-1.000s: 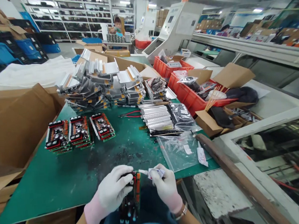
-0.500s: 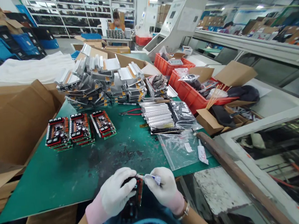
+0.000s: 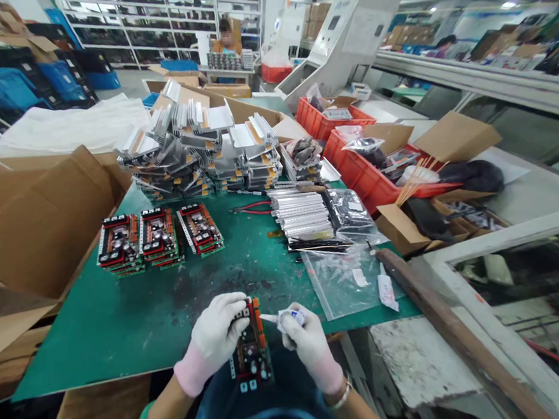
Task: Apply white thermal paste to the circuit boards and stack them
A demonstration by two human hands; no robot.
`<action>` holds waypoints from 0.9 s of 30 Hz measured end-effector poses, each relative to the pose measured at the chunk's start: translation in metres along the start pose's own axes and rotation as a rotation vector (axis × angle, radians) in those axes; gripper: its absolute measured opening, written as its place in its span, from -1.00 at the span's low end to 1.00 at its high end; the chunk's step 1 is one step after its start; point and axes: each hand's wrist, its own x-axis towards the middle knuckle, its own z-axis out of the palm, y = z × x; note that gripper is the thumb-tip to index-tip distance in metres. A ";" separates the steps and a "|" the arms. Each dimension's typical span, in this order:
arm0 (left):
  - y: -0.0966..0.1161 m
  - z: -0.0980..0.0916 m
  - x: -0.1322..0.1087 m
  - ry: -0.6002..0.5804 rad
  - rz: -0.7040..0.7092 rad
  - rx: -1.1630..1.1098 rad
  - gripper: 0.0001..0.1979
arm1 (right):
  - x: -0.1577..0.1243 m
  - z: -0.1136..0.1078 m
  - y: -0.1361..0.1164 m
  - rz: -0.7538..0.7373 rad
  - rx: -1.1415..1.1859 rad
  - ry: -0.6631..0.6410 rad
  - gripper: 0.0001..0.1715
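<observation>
Plainly, the green desk (image 3: 138, 321) is the largest thing here, its near edge close to the worker's lap. Far side: a heap of finned metal parts (image 3: 203, 148), layered and leaning, presumably set back to keep bulk out of the arms' way. Right of the heap, a red crate (image 3: 361, 181) holding bagged items. Nearer, a clear bag (image 3: 333, 298) lies flat, with a bundle of metal strips (image 3: 303, 214) just beyond it, side by side.

Left half: three stacks of circuit boards (image 3: 159, 238), component side up, probably piled to save space and within left-arm reach.

One circuit board (image 3: 251, 348) is off the stacks, held at the desk's near edge, over the lap. Left hand (image 3: 221, 328), white-gloved, grips its upper left side; that likely leaves the orange parts on the right edge exposed. Right hand (image 3: 305, 335), also gloved, is closed around a small white tube (image 3: 287, 319), nozzle (image 3: 268, 317) aimed left at that edge, perhaps for fine aim. Nozzle tip just beside the orange parts; contact, cannot tell. Similar spare tube (image 3: 387, 291) by the clear bag's right edge.
</observation>
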 end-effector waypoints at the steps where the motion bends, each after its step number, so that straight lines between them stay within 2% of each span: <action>1: -0.004 0.002 -0.001 -0.002 -0.060 0.028 -0.81 | 0.000 0.002 0.001 -0.005 -0.035 -0.020 -0.54; 4: -0.015 0.005 -0.006 0.001 -0.135 0.070 -0.76 | -0.002 0.008 0.003 -0.075 -0.210 -0.045 -0.58; 8: -0.025 -0.001 -0.011 -0.080 0.011 0.006 -0.52 | -0.002 0.013 0.003 -0.241 -0.531 -0.041 -0.55; 12: -0.028 -0.003 -0.014 -0.252 0.105 -0.027 -0.26 | 0.002 0.014 0.005 -0.306 -0.703 -0.059 -0.54; 15: -0.026 -0.001 -0.013 -0.348 0.053 -0.043 -0.28 | 0.006 0.016 0.006 -0.350 -0.763 -0.065 -0.56; 17: -0.025 0.001 -0.012 -0.364 0.026 -0.067 -0.33 | 0.008 0.018 0.007 -0.377 -0.785 -0.065 -0.58; 27: -0.028 0.007 -0.019 -0.286 -0.034 -0.188 -0.31 | 0.014 0.024 0.007 -0.467 -0.775 -0.062 -0.61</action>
